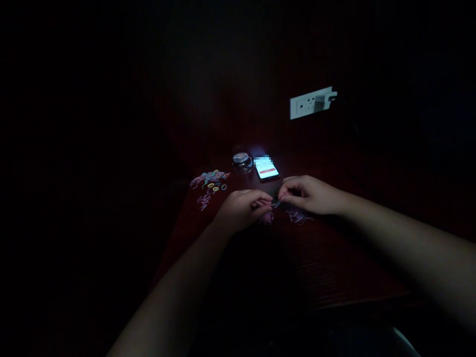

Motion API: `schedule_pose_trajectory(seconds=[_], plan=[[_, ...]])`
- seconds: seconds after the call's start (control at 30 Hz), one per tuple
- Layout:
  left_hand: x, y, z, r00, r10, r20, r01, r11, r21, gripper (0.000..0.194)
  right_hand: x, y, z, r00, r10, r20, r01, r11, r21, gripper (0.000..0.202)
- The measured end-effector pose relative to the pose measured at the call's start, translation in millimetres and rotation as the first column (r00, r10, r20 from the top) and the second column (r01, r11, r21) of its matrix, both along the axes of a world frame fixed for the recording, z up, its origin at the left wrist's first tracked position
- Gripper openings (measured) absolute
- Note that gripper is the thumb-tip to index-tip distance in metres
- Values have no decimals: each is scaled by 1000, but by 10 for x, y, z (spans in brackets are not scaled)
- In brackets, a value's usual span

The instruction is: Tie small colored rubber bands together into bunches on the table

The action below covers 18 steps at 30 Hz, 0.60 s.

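My left hand [243, 208] reaches in over a dark red table [334, 267], its thumb and fingers brought close together. Facing it, my right hand [312, 193] pinches with thumb and forefinger. Between the two sets of fingertips is a small pale rubber band [276, 204], touched from both sides; its exact shape is too dim to make out. Just under my left fingers lies a pinkish pile of rubber bands [267, 218]. Below my right hand is a loose pale purple pile of rubber bands [298, 217].
Left of my hands lie a multicoloured heap of bands [210, 177] and a small purple cluster [204, 201]. Behind stand a clear lidded jar [242, 162] and a lit phone [267, 168]. A wall socket [308, 103] holds a plug [327, 99]. The surroundings are very dark.
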State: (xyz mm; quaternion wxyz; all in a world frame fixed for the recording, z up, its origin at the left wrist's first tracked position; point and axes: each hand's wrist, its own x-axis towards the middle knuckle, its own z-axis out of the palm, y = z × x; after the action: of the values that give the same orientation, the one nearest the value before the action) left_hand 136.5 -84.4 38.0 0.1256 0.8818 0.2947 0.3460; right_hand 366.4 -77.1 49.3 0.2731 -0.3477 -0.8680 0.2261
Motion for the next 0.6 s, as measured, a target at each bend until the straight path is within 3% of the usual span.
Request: schedule_pose_trajectory(seconds=[0.3,0.6], plan=[[-54,61,-33,992,23,-124,-11,995,94,16,60,44,-9,997,49,63,-47,999,-23,17],[-52,81,-43,985,12,-172,-4,999,42,23,41,12,1,995,76,71,-74,997,-30,16]])
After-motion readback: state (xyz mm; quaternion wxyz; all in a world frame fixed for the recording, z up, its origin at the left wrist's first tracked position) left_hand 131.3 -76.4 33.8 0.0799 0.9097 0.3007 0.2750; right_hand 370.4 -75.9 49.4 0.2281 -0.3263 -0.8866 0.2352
